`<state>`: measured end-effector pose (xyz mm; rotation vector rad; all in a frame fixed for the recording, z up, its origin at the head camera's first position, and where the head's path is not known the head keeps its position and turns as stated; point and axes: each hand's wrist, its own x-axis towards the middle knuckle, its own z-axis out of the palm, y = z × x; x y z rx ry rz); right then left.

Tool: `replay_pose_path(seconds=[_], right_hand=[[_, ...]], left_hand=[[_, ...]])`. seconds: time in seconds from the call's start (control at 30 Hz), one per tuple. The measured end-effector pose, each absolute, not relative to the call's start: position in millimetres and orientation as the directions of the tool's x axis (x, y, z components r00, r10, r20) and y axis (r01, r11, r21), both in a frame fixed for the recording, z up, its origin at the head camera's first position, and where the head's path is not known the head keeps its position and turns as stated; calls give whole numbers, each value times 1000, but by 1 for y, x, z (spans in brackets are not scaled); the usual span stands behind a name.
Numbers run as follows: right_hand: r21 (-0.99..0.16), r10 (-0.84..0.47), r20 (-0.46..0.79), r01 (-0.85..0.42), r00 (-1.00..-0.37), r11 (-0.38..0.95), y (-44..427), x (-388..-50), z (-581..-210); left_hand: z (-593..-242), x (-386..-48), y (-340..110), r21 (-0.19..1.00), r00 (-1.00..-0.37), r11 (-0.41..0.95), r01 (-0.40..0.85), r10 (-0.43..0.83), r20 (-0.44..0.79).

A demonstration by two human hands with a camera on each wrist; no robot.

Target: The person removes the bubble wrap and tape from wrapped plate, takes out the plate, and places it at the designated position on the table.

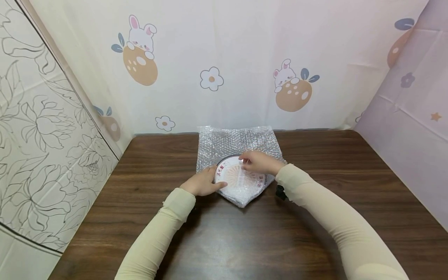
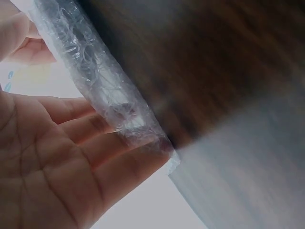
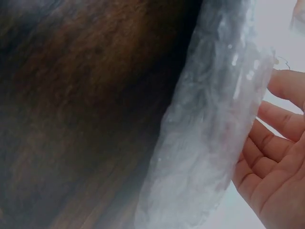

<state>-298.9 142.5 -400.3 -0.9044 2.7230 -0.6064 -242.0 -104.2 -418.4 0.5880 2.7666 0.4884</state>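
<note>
A round, flat white disc [image 1: 229, 169] with red characters, a pale fan-shaped pattern and a dark rim lies on a sheet of bubble wrap [image 1: 231, 142]. Clear wrap covers its near part and comes to a corner at the front. My left hand [image 1: 203, 182] rests at the left edge, thumb on top; in the left wrist view its nearly straight fingers [image 2: 124, 169] touch the wrapped side. Over the disc's upper right, my right hand [image 1: 259, 162] touches the top with loosely bent fingers. In the right wrist view these fingers [image 3: 267, 145] meet the wrapped edge.
A dark brown wooden table [image 1: 224, 241] lies under everything. Behind it hangs a pale curtain [image 1: 241, 42] printed with rabbits and flowers. A white panel with flower line drawings [image 1: 49, 124] stands at the left, and lilac fabric [image 1: 416, 112] at the right.
</note>
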Motion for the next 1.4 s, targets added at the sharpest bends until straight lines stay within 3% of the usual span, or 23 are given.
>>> replay_pose_path(seconds=[0.67, 1.4], right_hand=[[-496, -580, 33, -517, -814, 697, 161, -291, -381], [-560, -525, 178, -525, -832, 642, 206, -268, -365]], left_hand=[[-412, -243, -109, 423, -860, 837, 346, 463, -213], [-414, -242, -106, 380, -862, 852, 360, 460, -215]])
